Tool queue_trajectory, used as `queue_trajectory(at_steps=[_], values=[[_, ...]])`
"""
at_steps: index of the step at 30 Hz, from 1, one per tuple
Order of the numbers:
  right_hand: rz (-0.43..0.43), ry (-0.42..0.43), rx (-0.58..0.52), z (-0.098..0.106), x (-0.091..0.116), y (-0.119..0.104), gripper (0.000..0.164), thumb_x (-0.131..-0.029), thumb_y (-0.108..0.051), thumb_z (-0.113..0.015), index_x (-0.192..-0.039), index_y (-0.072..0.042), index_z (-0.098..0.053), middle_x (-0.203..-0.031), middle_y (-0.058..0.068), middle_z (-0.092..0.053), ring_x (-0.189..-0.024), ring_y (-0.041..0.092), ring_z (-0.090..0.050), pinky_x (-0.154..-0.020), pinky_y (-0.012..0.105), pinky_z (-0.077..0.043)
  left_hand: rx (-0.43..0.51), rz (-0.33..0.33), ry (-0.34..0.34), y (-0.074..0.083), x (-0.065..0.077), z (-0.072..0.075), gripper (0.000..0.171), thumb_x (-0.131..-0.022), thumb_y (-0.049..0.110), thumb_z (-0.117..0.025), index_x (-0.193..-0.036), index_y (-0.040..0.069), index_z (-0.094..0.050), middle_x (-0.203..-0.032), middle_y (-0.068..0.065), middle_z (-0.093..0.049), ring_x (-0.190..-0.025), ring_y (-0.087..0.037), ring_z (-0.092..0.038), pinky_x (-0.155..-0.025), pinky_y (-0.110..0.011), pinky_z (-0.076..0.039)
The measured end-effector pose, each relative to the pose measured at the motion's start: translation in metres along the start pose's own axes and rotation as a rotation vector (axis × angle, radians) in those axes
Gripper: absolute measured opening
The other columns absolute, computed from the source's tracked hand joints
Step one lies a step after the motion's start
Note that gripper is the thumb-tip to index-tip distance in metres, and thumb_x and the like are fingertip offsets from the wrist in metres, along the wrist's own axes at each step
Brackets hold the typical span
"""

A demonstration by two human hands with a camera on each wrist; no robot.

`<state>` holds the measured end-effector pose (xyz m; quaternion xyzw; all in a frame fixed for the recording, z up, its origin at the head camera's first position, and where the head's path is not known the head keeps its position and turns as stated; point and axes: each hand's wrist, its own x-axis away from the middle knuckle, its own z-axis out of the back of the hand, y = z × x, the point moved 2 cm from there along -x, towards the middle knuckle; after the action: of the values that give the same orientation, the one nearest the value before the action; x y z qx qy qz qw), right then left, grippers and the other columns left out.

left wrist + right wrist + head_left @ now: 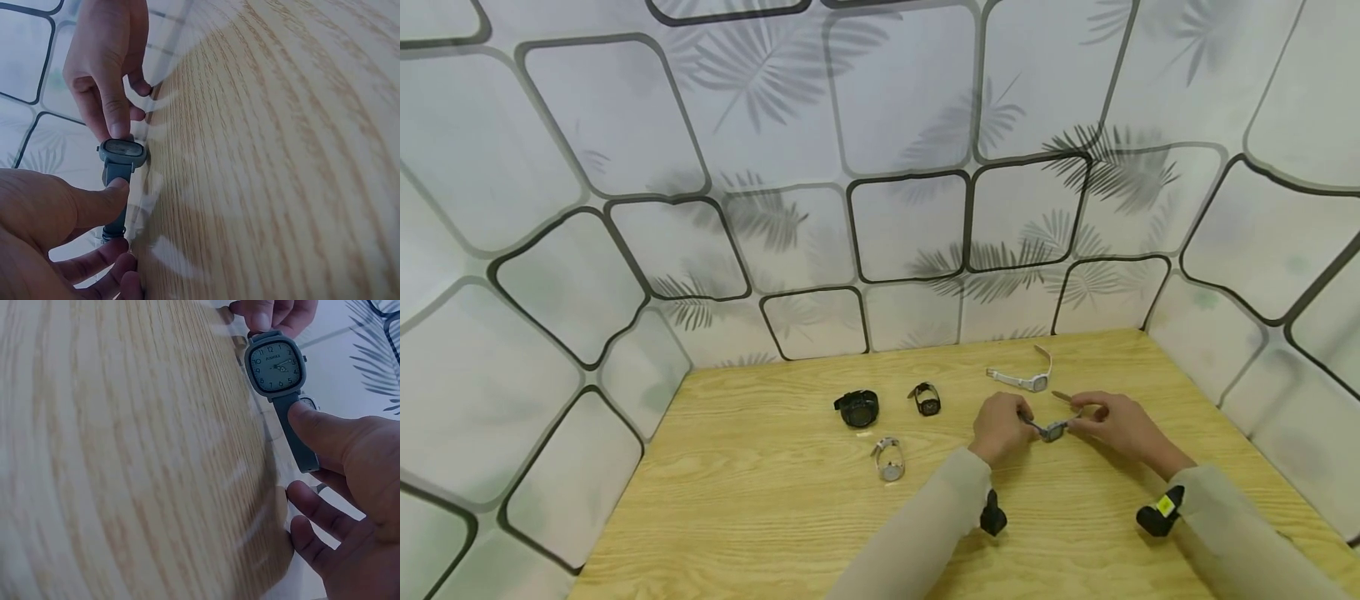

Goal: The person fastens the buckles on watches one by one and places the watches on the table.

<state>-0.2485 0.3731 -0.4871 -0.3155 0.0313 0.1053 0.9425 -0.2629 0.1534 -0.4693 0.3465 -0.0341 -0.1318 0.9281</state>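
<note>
Both hands hold a blue-grey wristwatch (1054, 431) with a rounded square case, low over the wooden table. My left hand (1002, 427) pinches one half of its strap, thumb on top, in the left wrist view where the strap's loops (114, 232) show below the thumb. On the other strap half, my right hand (1112, 423) has its thumb pressed close to the case, its lower fingers held loosely apart. The numbered dial (275, 365) faces up in the right wrist view. Just behind the hands lies a white watch (1038, 383) with its strap unfastened.
To the left on the wooden table (760, 500) stand a bulky black watch (859, 410), a small black watch (929, 407) and a pale watch with a round dial (891, 472). Patterned curtain-like walls (910, 233) rise at the table's back and sides.
</note>
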Motion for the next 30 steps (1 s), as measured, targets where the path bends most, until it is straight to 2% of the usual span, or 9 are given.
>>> queue_trajectory(at_steps=[4,9,15,19,23,27,30], values=[[-0.003,0.015,-0.024,-0.001,0.000,-0.001,0.046,-0.091,-0.029,-0.081,-0.124,-0.001,-0.070,-0.099,0.008,-0.075,-0.089,0.027,-0.071,-0.075,0.047,-0.058,0.023,0.003,-0.001,-0.001,0.000,0.001,0.015,-0.082,0.020,-0.090,-0.086,0.018,-0.076,-0.084,0.009,-0.066,-0.073,-0.006,-0.055,-0.063,-0.025,-0.049],[0.001,0.020,-0.062,-0.002,0.000,-0.004,0.047,-0.091,-0.024,-0.081,-0.127,0.003,-0.068,-0.104,0.015,-0.075,-0.091,0.030,-0.073,-0.080,0.051,-0.059,0.038,0.006,0.001,-0.002,0.000,0.002,0.013,-0.083,0.020,-0.089,-0.087,0.019,-0.076,-0.084,0.008,-0.065,-0.070,-0.005,-0.053,-0.061,-0.025,-0.047],[0.000,0.024,-0.080,-0.001,0.001,-0.008,0.049,-0.091,-0.025,-0.081,-0.128,0.004,-0.067,-0.109,0.020,-0.074,-0.092,0.029,-0.074,-0.078,0.046,-0.060,0.058,-0.006,-0.003,-0.006,-0.002,0.003,0.012,-0.085,0.020,-0.088,-0.091,0.018,-0.078,-0.089,0.007,-0.068,-0.075,-0.006,-0.056,-0.064,-0.024,-0.049],[0.014,0.032,-0.088,0.001,0.001,-0.011,0.050,-0.092,-0.025,-0.080,-0.129,0.005,-0.066,-0.113,0.022,-0.072,-0.092,0.028,-0.074,-0.075,0.039,-0.061,0.098,-0.025,0.018,-0.010,-0.003,0.005,0.013,-0.084,0.018,-0.088,-0.093,0.015,-0.080,-0.097,0.005,-0.071,-0.088,-0.009,-0.063,-0.076,-0.025,-0.054],[0.020,0.038,-0.104,0.003,0.001,-0.014,0.051,-0.093,-0.027,-0.079,-0.130,0.005,-0.066,-0.113,0.022,-0.073,-0.091,0.025,-0.074,-0.073,0.034,-0.061,0.156,-0.034,0.037,-0.013,-0.001,0.007,0.014,-0.084,0.016,-0.088,-0.093,0.013,-0.079,-0.101,0.003,-0.069,-0.097,-0.012,-0.065,-0.086,-0.027,-0.055],[0.014,0.041,-0.121,0.003,0.001,-0.015,0.051,-0.093,-0.028,-0.079,-0.131,0.005,-0.066,-0.113,0.022,-0.073,-0.090,0.022,-0.074,-0.072,0.032,-0.061,0.214,-0.032,0.048,-0.016,0.001,0.010,0.015,-0.084,0.014,-0.088,-0.096,0.011,-0.078,-0.105,0.000,-0.068,-0.093,-0.010,-0.065,-0.086,-0.028,-0.055],[0.013,0.045,-0.128,0.002,0.000,-0.017,0.050,-0.093,-0.027,-0.079,-0.130,0.005,-0.066,-0.112,0.022,-0.073,-0.089,0.018,-0.074,-0.072,0.029,-0.060,0.283,-0.026,0.045,-0.017,0.003,0.013,0.017,-0.084,0.011,-0.088,-0.098,0.008,-0.079,-0.106,-0.002,-0.068,-0.084,-0.008,-0.067,-0.079,-0.026,-0.056]])
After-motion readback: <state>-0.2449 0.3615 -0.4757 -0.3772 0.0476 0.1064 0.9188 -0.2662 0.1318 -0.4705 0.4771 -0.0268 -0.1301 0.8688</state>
